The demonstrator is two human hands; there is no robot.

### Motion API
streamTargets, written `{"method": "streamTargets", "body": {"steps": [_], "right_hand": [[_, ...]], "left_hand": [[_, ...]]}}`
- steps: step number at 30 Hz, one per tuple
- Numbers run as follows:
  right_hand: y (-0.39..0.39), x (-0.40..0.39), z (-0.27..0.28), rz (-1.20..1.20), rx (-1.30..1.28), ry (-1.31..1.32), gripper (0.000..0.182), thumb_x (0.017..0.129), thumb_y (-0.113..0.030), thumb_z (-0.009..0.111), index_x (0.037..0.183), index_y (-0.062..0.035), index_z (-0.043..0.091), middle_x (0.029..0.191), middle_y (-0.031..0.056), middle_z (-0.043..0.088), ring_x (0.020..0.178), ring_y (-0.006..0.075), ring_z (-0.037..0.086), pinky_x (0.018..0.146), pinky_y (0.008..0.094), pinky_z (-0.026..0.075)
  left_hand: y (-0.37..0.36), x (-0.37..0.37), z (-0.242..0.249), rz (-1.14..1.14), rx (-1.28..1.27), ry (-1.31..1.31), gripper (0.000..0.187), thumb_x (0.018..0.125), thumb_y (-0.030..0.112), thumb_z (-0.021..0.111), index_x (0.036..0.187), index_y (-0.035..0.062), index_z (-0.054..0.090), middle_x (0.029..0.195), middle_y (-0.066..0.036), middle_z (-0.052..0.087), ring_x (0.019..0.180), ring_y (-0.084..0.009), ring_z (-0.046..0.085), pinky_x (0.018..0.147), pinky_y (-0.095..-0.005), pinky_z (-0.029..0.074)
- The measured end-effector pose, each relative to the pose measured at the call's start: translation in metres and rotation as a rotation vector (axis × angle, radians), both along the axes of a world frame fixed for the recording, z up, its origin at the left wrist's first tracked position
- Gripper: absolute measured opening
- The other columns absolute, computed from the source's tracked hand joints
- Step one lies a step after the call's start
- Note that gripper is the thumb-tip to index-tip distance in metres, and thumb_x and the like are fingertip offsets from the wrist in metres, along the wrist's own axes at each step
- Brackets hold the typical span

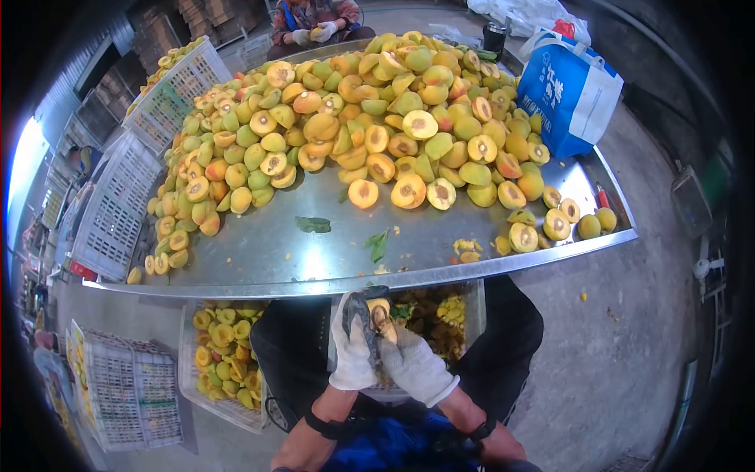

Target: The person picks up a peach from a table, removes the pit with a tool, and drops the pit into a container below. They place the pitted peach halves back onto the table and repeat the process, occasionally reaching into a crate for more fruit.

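My left hand (355, 344), in a white and dark grey glove, is closed around a halved peach (377, 305) just below the table's front edge. Close against it, my right hand (414, 362), gloved in white and grey, has its fingers at the cut face, where a brown pit area shows. Whether a tool is between the fingers I cannot make out. A large heap of halved peaches (322, 126) covers the back of the metal table (275, 252). Green leaves (313, 225) and scraps lie on the bare metal near the front.
Below the table stand a crate of peach halves (228, 354) and a crate with scraps (472, 315). White crates (118, 204) line the left. A blue and white bag (562, 94) sits at the right. Across the table is another person (314, 20) with gloved hands.
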State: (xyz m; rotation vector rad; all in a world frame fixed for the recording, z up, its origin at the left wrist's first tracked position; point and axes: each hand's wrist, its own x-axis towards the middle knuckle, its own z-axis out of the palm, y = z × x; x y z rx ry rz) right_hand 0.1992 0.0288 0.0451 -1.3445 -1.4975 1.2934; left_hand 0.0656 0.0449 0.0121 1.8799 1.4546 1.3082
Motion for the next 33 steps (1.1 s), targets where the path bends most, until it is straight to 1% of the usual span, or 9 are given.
{"method": "streamTargets", "body": {"steps": [3, 5, 17, 18, 21, 24, 27, 31, 33], "right_hand": [[0.003, 0.002, 0.003, 0.031, 0.037, -0.036, 0.027, 0.095, -0.023, 0.052, 0.104, -0.0001, 0.062, 0.090, 0.0250, 0.066, 0.086, 0.0439, 0.063, 0.074, 0.0460, 0.050], [0.002, 0.003, 0.006, 0.044, -0.018, -0.061, 0.027, 0.095, -0.025, 0.052, 0.105, -0.0011, 0.062, 0.091, 0.0250, 0.066, 0.087, 0.0444, 0.063, 0.074, 0.0468, 0.051], [-0.004, 0.003, 0.009, 0.075, -0.170, -0.110, 0.036, 0.097, -0.033, 0.049, 0.111, -0.0035, 0.064, 0.098, 0.0282, 0.065, 0.097, 0.0458, 0.062, 0.083, 0.0491, 0.050], [-0.004, 0.004, 0.010, 0.098, -0.178, -0.132, 0.036, 0.097, -0.032, 0.049, 0.110, -0.0028, 0.064, 0.098, 0.0286, 0.065, 0.097, 0.0459, 0.062, 0.083, 0.0490, 0.049], [0.001, 0.010, 0.023, 0.175, -0.335, -0.042, 0.035, 0.098, -0.029, 0.051, 0.112, 0.0007, 0.062, 0.100, 0.0256, 0.066, 0.098, 0.0425, 0.062, 0.085, 0.0437, 0.049], [-0.001, 0.014, 0.011, 0.246, -0.392, 0.044, 0.036, 0.098, -0.030, 0.051, 0.113, 0.0012, 0.062, 0.100, 0.0231, 0.067, 0.094, 0.0340, 0.065, 0.083, 0.0393, 0.050], [-0.009, 0.018, 0.015, 0.234, -0.462, 0.309, 0.036, 0.099, -0.032, 0.048, 0.106, 0.0001, 0.063, 0.084, 0.0135, 0.066, 0.075, 0.0208, 0.063, 0.068, 0.0319, 0.050], [-0.010, 0.019, 0.006, 0.333, -0.593, 0.485, 0.034, 0.101, -0.033, 0.046, 0.093, -0.0028, 0.060, 0.067, 0.0017, 0.054, 0.054, 0.0112, 0.049, 0.049, 0.0262, 0.038], [-0.012, 0.012, 0.004, 0.286, -0.598, 0.547, 0.034, 0.101, -0.033, 0.046, 0.088, -0.0039, 0.057, 0.061, -0.0005, 0.048, 0.047, 0.0108, 0.043, 0.044, 0.0265, 0.032]], "left_hand": [[0.004, 0.008, 0.005, -0.036, -0.261, -0.698, 0.041, 0.100, 0.017, 0.045, 0.136, -0.0029, 0.043, 0.123, -0.012, 0.057, 0.110, -0.0183, 0.057, 0.095, -0.0314, 0.046], [0.006, 0.007, 0.015, -0.039, -0.410, -0.915, 0.040, 0.099, 0.017, 0.046, 0.133, -0.0031, 0.047, 0.118, -0.010, 0.059, 0.107, -0.0168, 0.057, 0.093, -0.0303, 0.047], [0.009, -0.005, 0.002, 0.028, -0.416, -0.601, 0.035, 0.095, 0.010, 0.051, 0.127, -0.0055, 0.052, 0.114, -0.014, 0.061, 0.103, -0.0193, 0.059, 0.093, -0.0324, 0.046], [0.011, -0.013, 0.001, -0.056, -0.265, -0.101, 0.043, 0.102, 0.017, 0.043, 0.139, -0.0034, 0.037, 0.126, -0.013, 0.055, 0.106, -0.0149, 0.055, 0.086, -0.0304, 0.050], [0.025, -0.019, 0.004, -0.200, -0.490, -0.434, 0.037, 0.099, 0.016, 0.047, 0.129, -0.0045, 0.049, 0.113, -0.011, 0.062, 0.101, -0.0152, 0.059, 0.083, -0.0288, 0.051], [0.027, -0.018, 0.010, -0.189, -0.544, -0.508, 0.030, 0.095, 0.014, 0.051, 0.116, -0.0052, 0.058, 0.103, -0.010, 0.066, 0.096, -0.0169, 0.062, 0.086, -0.0299, 0.050], [0.029, -0.024, 0.034, -0.367, -0.456, -0.417, 0.033, 0.090, 0.005, 0.061, 0.121, -0.0057, 0.057, 0.106, -0.012, 0.066, 0.096, -0.0179, 0.063, 0.085, -0.0313, 0.051], [0.055, -0.033, 0.047, -0.769, -0.722, -0.685, 0.036, 0.086, 0.024, 0.067, 0.108, -0.0044, 0.065, 0.098, -0.011, 0.068, 0.093, -0.0175, 0.063, 0.083, -0.0306, 0.050], [0.052, -0.035, 0.043, -0.729, -0.734, -0.713, 0.043, 0.086, 0.032, 0.066, 0.108, -0.0048, 0.064, 0.097, -0.010, 0.068, 0.091, -0.0173, 0.063, 0.084, -0.0302, 0.050]]}}
